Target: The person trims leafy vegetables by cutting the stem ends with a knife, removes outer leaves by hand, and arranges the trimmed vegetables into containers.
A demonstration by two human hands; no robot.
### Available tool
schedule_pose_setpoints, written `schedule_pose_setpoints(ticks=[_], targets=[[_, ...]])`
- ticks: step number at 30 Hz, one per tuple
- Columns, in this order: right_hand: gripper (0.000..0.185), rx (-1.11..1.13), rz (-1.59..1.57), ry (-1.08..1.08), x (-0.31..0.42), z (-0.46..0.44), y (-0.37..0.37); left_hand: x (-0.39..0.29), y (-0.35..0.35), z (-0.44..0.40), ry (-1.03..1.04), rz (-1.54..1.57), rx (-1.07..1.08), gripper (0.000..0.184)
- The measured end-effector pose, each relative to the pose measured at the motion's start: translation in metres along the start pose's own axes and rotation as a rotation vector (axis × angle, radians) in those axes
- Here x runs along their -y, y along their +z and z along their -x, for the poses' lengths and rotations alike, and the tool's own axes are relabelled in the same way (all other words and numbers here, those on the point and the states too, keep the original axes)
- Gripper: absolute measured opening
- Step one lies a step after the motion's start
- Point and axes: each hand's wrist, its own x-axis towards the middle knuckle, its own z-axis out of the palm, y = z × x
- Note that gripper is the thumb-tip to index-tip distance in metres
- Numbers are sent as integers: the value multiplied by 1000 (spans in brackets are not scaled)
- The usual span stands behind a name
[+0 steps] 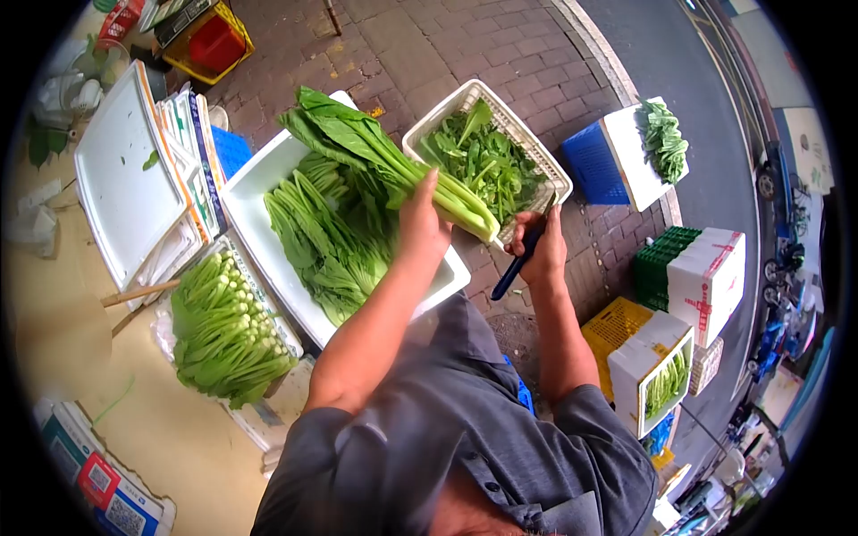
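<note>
Green, crinkled leaves fanned from the bunch (386,156), narrowing to smooth, pale stalks just right of the frame's centre. The left hand (424,214) was wrapped firmly about those stalks, holding the bunch at a slant above the gap between tub and basket. Right of it, the right hand (539,248) had its fingers curled round the slim, dark blue handle of a knife (511,275), close to the pale cut ends.

Glossy white and straight-sided, the tub (246,201) stood left of centre, with long, limp greens (331,246) heaped inside. The cream basket (436,113), its plastic walls pierced like lattice, sat at upper centre on rough, reddish paving (429,49) and contained loose, small leaves (487,161).

At lower left, round white stalk ends crowded a thick pile (219,330) beside a tan desk (188,456). A flat white tray (130,170) leaned at upper left. Toward the right edge, a blue crate (594,165) with a white top bore ruffled leaves (661,141).
</note>
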Motion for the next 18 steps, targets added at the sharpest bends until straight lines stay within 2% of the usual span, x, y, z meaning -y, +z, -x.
schedule_pose_setpoints(ticks=[1,2,5,6,9,10,13,18], targets=[[76,8,16,23,5,-1,-1,2,4,-1,27,-22,12,52],[64,62,60,-28,12,4,4,5,8,-4,54,-40,36,51],[46,151,455,-154,15,0,9,11,16,-5,102,-102,104,46],[32,134,568,-164,12,-5,10,12,22,-4,103,-123,132,44],[34,198,833,-226,11,-18,6,19,33,-8,151,-172,186,42],[31,157,874,-258,11,-18,6,21,33,-9,163,-201,184,41],[32,37,893,-351,2,-23,2,28,29,-15,176,-291,146,39],[35,-70,638,-315,-18,-35,-2,41,25,-16,229,-257,56,28]])
